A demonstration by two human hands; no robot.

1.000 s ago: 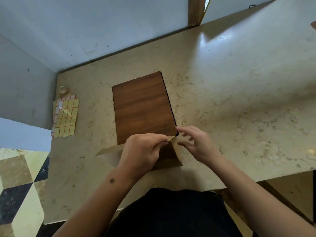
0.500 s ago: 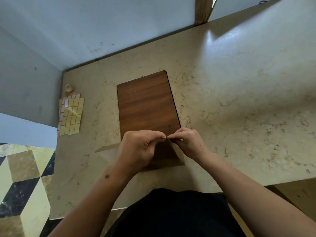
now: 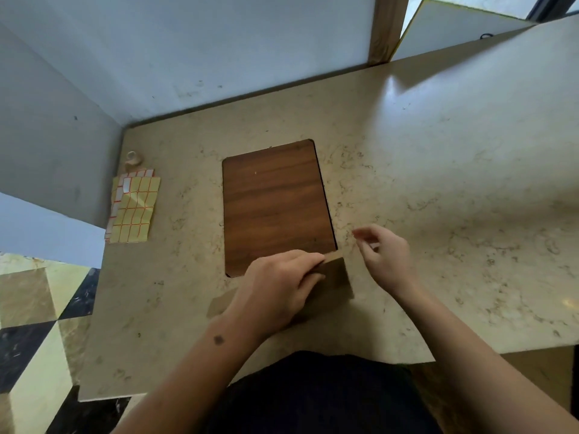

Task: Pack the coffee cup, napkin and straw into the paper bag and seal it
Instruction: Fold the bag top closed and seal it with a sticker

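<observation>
Right hand (image 3: 387, 261) now drawn off the paper bag (image 3: 333, 277), fingers loosely curled and released, left hand (image 3: 275, 286) still grasping its folded top, bag at near tabletop (image 3: 438, 183) edge beside wooden board (image 3: 275, 205), sticker sheets (image 3: 133, 208) left, pale walls behind

right hand (image 3: 384, 256) now off the paper bag (image 3: 332, 278) — lifted to its right, fingers loosely curled, left hand (image 3: 275, 289) alone on the folded top

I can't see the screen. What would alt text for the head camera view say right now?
Seen from above, a person's left hand grips the folded top of a brown paper bag on a beige stone counter, while the right hand hovers beside it. A wooden board and sticker sheets lie beyond.
</observation>
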